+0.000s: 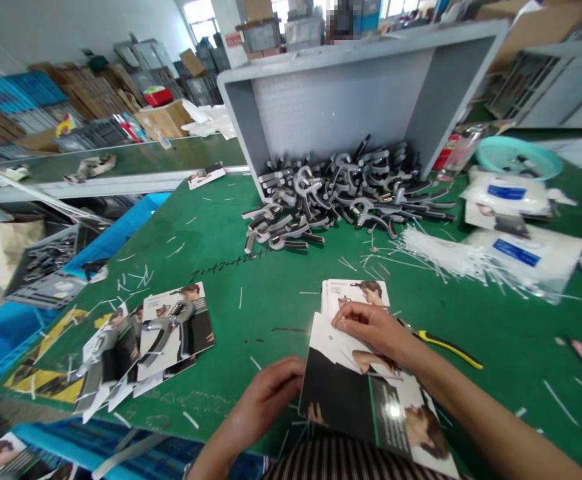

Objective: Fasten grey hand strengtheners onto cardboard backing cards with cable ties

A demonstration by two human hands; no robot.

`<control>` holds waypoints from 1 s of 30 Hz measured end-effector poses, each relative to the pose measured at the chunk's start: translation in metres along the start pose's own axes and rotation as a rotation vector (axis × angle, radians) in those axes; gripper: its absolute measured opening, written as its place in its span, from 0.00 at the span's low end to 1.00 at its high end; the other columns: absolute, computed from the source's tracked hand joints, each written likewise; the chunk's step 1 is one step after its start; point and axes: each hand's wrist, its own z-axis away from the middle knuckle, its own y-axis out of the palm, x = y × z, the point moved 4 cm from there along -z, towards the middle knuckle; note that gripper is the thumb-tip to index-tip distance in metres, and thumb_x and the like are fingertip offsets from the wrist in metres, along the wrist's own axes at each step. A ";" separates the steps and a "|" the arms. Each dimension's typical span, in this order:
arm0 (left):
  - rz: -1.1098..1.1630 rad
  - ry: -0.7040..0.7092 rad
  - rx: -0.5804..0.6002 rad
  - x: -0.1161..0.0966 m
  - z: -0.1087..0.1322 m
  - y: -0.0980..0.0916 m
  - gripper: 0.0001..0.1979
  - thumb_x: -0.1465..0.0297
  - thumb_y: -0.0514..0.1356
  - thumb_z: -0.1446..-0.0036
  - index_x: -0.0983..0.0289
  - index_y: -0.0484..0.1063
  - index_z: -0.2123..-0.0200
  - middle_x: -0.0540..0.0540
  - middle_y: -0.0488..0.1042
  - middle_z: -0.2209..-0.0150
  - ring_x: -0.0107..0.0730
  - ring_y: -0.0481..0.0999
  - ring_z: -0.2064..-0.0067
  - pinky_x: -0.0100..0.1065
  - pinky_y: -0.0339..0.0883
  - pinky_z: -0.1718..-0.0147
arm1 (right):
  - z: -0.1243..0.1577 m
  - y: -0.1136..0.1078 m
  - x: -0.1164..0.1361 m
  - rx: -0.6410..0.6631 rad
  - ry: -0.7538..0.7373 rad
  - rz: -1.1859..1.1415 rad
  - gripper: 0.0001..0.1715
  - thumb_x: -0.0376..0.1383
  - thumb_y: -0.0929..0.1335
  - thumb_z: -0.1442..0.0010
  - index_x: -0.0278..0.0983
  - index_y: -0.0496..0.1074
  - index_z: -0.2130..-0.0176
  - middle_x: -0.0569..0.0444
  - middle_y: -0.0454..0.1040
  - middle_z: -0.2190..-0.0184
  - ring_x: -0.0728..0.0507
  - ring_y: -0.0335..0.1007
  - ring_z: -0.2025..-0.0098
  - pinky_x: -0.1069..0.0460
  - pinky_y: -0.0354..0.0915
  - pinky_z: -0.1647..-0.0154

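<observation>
A printed packaging card [341, 387] with a photo and a dark panel is tilted close to my body. My left hand [275, 388] holds its left edge, the fingertips hidden behind it. Over the card's upper part lies my right hand [371, 328], its fingers pinched together near a small hole; whatever is between them is too small to make out. More cards [333, 293] lie flat just beyond. On the left, carded hand grip strengtheners [173, 327] overlap in a pile. Yellow-handled pliers [445, 347] rest to the right, partly hidden by my right forearm.
A grey bin [341, 100] tipped on its side spills loose hand grip strengtheners [321, 193] onto the green table [221, 240]. White cable ties [451, 253], plastic bags [531, 260] and a turquoise bowl [518, 157] stand right. Blue crates [115, 233] are left, below the table's edge.
</observation>
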 end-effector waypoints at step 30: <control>-0.310 0.417 -0.269 -0.015 -0.060 0.006 0.12 0.71 0.54 0.36 0.62 0.78 0.57 0.61 0.69 0.49 0.39 0.70 0.51 0.38 0.67 0.50 | -0.041 -0.016 0.000 0.016 0.096 -0.197 0.20 0.48 0.75 0.50 0.35 0.74 0.65 0.56 0.74 0.70 0.49 0.67 0.70 0.54 0.60 0.68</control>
